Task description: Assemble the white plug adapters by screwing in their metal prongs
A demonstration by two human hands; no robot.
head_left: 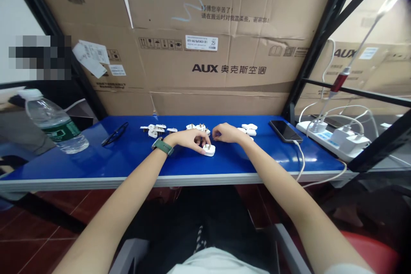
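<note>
On the blue tabletop, my left hand [192, 139] is closed on the edge of a white plug [209, 150], whose metal prongs point up. A little to its right, my right hand [226, 132] has its fingers curled in a pinch near the plug; whatever sits between the fingertips, if anything, is too small to make out. Behind my hands lies a group of white plug bodies with prongs [198, 127]. Flat white pieces with pins [154, 129] lie in a pile left of my left hand. Beyond my right wrist are smooth white covers [248, 129], partly hidden by the forearm.
A water bottle [54, 124] and dark-framed glasses [115, 134] are on the left. To the right lie a phone [285, 131] with a white cable and a power strip [334, 141] with chargers. Cardboard [208, 81] backs the blue table [128, 162]; a black metal post [317, 47] rises at right.
</note>
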